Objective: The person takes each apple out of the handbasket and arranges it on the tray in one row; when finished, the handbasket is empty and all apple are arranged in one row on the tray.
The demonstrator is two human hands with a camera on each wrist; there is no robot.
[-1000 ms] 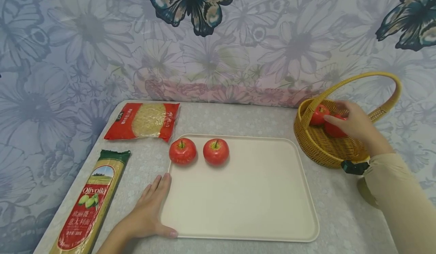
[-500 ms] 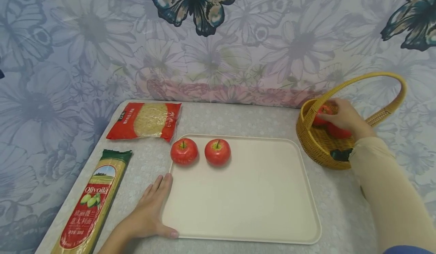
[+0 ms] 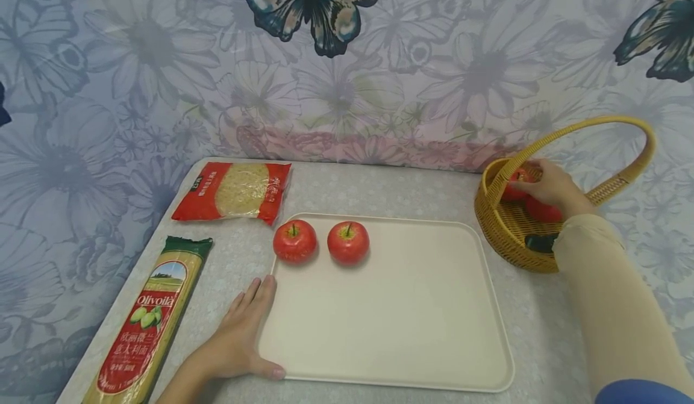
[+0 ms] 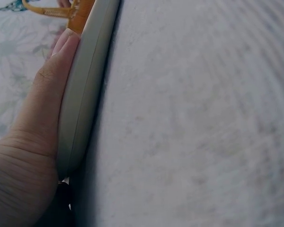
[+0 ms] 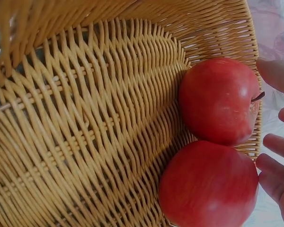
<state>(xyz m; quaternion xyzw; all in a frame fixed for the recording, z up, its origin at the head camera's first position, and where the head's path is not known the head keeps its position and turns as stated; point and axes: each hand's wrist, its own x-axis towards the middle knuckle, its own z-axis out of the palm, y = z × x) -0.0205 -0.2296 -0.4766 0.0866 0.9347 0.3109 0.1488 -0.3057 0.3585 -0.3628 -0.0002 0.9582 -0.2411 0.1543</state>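
Two red apples, a left one [image 3: 295, 241] and a right one [image 3: 348, 243], sit at the far left of a cream tray [image 3: 412, 307]. My left hand [image 3: 235, 338] rests along the tray's left edge, fingers straight, thumb at the front corner; the left wrist view shows that thumb [image 4: 45, 90] against the rim. My right hand [image 3: 553, 187] is inside a wicker basket [image 3: 501, 235], over two more apples. In the right wrist view, its thumb and spread fingers lie beside the upper apple [image 5: 220, 101] and the lower apple [image 5: 208, 187]. Part of the hand is out of that view.
A red bag of pasta [image 3: 233, 191] lies behind the tray's left corner. Along the left side lies a long Olivoilà spaghetti pack [image 3: 149, 326]. The basket's tall handle [image 3: 591, 124] arches beside my right wrist. A patterned cloth [image 3: 347, 91] hangs behind the table.
My right hand has shifted from the nearer apple in the basket toward the farther one. My left hand stays on the tray edge. The head view has drifted slightly.
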